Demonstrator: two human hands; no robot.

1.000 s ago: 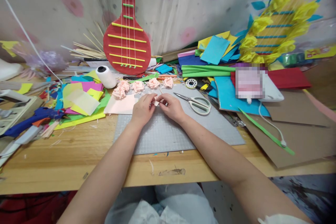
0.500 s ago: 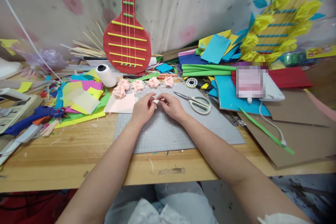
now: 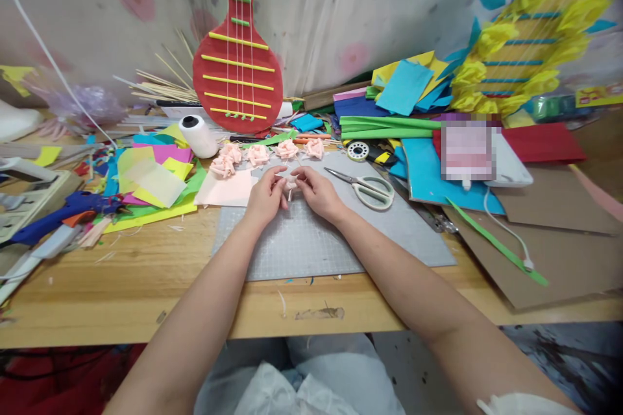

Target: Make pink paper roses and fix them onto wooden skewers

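Between my left hand point(image 3: 265, 198) and my right hand point(image 3: 317, 194) is a small, crumpled piece of pale pink paper point(image 3: 291, 187). The fingertips of both hands pinch it from either side, above the grey cutting mat point(image 3: 302, 253). Just behind the hands lie several pink paper flowers point(image 3: 257, 155). Pale pink paper sheets point(image 3: 221, 189) sit to the left of my left hand, partly on the mat. Scissors point(image 3: 366, 188) with pale handles rest on the mat to the right of my right hand.
A blue glue gun point(image 3: 73, 211) and coloured paper scraps point(image 3: 153, 175) lie at left. A thread spool point(image 3: 198, 137) stands behind them. A red paper lute point(image 3: 238, 78) leans at the back. Cardboard point(image 3: 549, 259) and a white device point(image 3: 511, 165) with a cable occupy the right.
The paper between my fingertips was a flat, pale piece and now looks folded or crumpled. Both hands stay in nearly the same place; the view has shifted slightly.
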